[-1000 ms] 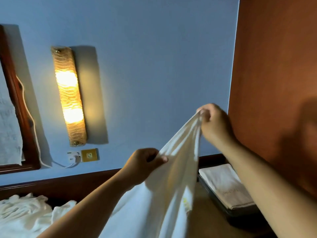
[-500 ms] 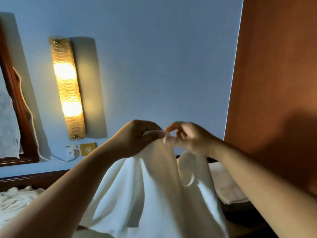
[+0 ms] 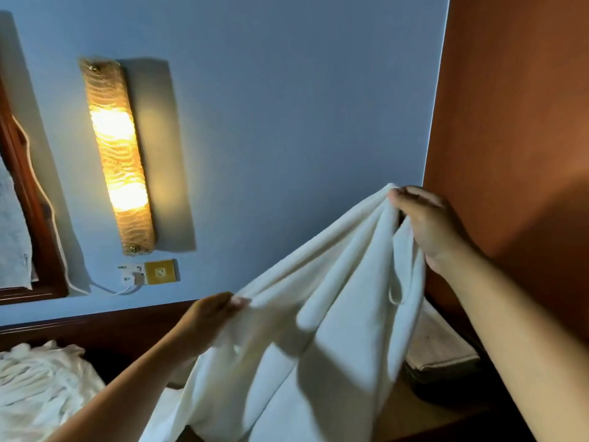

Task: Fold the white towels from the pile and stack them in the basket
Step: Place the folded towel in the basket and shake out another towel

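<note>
- Left forearm enters from 7 o'clock and right forearm from 4 o'clock. Both arms are bare.
- White towel [image 3: 325, 346]: held in the air between the two hands, at 5 o'clock of frame centre. Its top edge slants from low at 7 o'clock to high at 3 o'clock. The body hangs in loose folds and runs off the bottom edge.
- Left hand [image 3: 207, 317]: at 7 o'clock, the lower of the two. The grip is clamped on the towel's low end, with cloth pinched between thumb and fingers.
- Right hand [image 3: 427, 224]: at 3 o'clock, raised. The grip is clamped on the bunched top corner, with the fingertips pinching the cloth.
- Thin cloth loop [image 3: 393, 291]: hangs from the towel just below the right hand.
- Pile [image 3: 38, 384]: crumpled white towels at 8 o'clock, apart from the held towel.
- Basket [image 3: 446, 378]: dark and low, at 4 o'clock, partly hidden behind the held towel. A folded towel [image 3: 436, 342] lies flat on top in it.
- Dark wooden rail [image 3: 95, 327]: runs along the foot of the wall, behind the pile.
- Blue wall [image 3: 302, 106]: carries a lit amber wall lamp [image 3: 118, 154] at 10 o'clock.
- Socket [image 3: 134, 275] and gold switch plate [image 3: 159, 272]: at the lamp's 6 o'clock. A white cable [image 3: 63, 250] runs from the socket toward 9 o'clock.
- Wooden frame [image 3: 28, 202]: at 9 o'clock, cut by the frame edge.
- Orange wall [image 3: 516, 106]: at 2 o'clock, meeting the blue wall at a corner.
</note>
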The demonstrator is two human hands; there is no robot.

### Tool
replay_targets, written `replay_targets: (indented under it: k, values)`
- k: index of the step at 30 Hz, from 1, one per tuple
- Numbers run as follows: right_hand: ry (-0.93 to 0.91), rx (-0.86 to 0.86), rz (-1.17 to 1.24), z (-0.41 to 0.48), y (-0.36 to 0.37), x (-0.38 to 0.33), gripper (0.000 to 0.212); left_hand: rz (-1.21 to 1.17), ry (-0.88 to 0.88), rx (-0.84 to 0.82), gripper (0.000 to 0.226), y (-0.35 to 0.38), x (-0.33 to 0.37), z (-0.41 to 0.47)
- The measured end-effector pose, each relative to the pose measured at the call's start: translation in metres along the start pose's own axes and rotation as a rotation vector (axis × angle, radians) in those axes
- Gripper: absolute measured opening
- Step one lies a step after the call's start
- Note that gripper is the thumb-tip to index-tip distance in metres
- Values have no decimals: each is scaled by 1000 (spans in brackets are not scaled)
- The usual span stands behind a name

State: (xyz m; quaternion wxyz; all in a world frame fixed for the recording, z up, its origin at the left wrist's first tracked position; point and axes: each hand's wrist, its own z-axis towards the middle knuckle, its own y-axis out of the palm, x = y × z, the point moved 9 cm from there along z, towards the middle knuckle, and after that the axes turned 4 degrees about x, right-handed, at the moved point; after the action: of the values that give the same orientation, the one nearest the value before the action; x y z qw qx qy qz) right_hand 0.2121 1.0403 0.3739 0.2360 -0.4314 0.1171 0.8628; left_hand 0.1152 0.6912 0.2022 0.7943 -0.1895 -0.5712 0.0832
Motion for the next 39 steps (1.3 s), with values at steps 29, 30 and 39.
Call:
replay_targets:
  k: [29,30,39]
  values:
    - [59,-607,-99,-58,50,-5,62,-204,141,103,47,9,95,6]
    - [58,-644,-192,-62,55,-2,67,-239,189,84,53,10,115,4]
    - [20,-609,-115,-82,82,-19,49,194,494,112,45,23,221,0]
